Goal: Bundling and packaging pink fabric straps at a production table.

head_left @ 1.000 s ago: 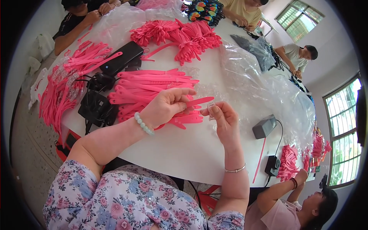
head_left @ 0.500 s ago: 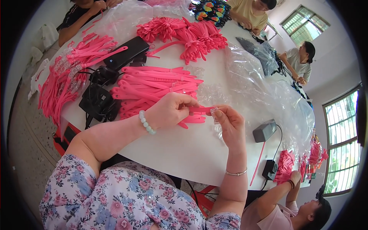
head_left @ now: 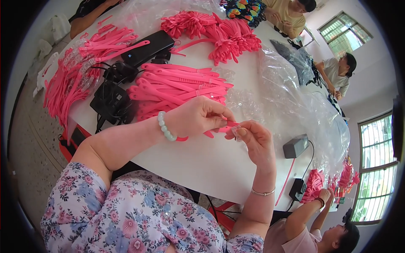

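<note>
Between my two hands runs a pink rubber strap (head_left: pixel 231 124). My left hand (head_left: pixel 206 116), with a pale bead bracelet at the wrist, pinches it close to its end. In the fingers of my right hand (head_left: pixel 256 139) is a small clear plastic buckle (head_left: pixel 237 132), held at the strap's tip. Fingers partly hide how far the strap passes into the buckle. A wide pile of pink straps (head_left: pixel 168 86) lies just beyond my left hand. Loose clear buckles (head_left: pixel 244 101) are scattered on the white table beyond my right hand.
Black power adapters with cables (head_left: pixel 113 101) and a black box-shaped device (head_left: pixel 147 47) stand at left. Beside them lie straps with buckles (head_left: pixel 69 90); bundled straps (head_left: pixel 228 38) are farther back. Clear plastic sheeting (head_left: pixel 291 88) and a grey box (head_left: pixel 296 145) are at right. Several co-workers sit around.
My left hand has come closer to my right hand along the strap, so less of it shows between them. The whole view has shifted slightly.
</note>
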The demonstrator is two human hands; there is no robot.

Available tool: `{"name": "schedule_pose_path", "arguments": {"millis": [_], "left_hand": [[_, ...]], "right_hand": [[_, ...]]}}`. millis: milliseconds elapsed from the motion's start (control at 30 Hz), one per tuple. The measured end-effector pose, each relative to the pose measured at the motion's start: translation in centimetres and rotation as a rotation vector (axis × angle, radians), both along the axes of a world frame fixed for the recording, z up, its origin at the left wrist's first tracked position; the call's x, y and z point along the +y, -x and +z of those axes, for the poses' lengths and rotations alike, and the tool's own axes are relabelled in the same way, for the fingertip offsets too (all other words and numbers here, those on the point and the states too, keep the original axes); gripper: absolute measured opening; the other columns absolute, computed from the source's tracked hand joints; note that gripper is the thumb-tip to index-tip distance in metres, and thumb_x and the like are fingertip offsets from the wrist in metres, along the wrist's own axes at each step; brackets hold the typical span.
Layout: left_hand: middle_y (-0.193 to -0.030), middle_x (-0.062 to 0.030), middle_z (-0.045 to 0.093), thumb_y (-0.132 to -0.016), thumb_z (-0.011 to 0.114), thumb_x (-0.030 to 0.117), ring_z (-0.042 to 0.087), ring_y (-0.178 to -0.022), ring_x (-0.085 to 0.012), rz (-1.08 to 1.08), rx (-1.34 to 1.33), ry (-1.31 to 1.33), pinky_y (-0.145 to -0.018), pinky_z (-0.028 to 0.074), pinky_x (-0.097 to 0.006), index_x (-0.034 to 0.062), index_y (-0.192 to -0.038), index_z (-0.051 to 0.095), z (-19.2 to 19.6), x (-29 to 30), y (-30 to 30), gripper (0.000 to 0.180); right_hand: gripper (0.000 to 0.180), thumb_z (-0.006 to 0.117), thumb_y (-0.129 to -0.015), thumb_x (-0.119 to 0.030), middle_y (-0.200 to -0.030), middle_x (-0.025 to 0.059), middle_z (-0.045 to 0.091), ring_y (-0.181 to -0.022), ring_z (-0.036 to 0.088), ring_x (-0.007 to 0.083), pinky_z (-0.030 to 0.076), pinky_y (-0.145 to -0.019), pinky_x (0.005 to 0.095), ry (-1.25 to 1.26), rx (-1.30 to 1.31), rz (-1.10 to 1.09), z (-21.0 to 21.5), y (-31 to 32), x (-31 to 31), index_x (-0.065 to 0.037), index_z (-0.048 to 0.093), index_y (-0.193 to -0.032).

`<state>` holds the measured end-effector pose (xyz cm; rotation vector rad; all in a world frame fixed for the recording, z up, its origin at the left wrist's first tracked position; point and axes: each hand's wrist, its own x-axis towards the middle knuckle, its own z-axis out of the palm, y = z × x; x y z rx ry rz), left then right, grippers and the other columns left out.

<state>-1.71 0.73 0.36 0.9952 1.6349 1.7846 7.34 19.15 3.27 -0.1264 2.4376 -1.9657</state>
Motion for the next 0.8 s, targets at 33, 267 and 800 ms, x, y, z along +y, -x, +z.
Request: {"name": "schedule_pose_path", "arguments": {"millis": [33, 267, 800], "left_hand": [[-0.082, -0.0039, 0.064, -0.084, 0.059, 0.007, 0.059, -0.068, -0.0089, -0.001, -0.001, -0.001, -0.062, 0.05, -0.024, 0.0, -0.096, 0.063, 0.2, 0.0, -0.1, 0.014], [-0.077, -0.0006, 0.06, -0.086, 0.057, 0.008, 0.05, -0.066, -0.0043, -0.08, -0.375, 0.044, -0.061, 0.046, -0.02, 0.0012, -0.095, 0.064, 0.4, -0.1, -0.4, 0.013], [-0.068, -0.002, 0.059, -0.081, 0.065, 0.013, 0.052, -0.063, -0.007, -0.131, -0.398, -0.047, -0.056, 0.041, -0.021, 0.0014, -0.084, 0.062, 0.0, 0.6, -1.5, 0.013]], "right_hand": [[0.012, 0.055, -0.088, -0.007, -0.073, 0.0035, 0.059, -0.069, 0.054, 0.0096, 0.044, -0.063, 0.0234, -0.001, -0.001, -0.001, 0.2, -0.1, 0.0, 0.003, 0.06, -0.085], [0.013, 0.055, -0.088, -0.008, -0.073, 0.0055, 0.06, -0.07, 0.059, 0.0123, 0.046, -0.063, 0.0243, -0.107, 0.059, 0.113, 0.4, -0.3, 0.7, 0.003, 0.059, -0.084], [0.029, 0.061, -0.085, -0.024, -0.068, 0.0081, 0.058, -0.061, 0.057, 0.0152, 0.045, -0.055, 0.0243, -0.057, 0.156, 0.212, -0.6, 0.0, 0.5, 0.004, 0.059, -0.08]]}}
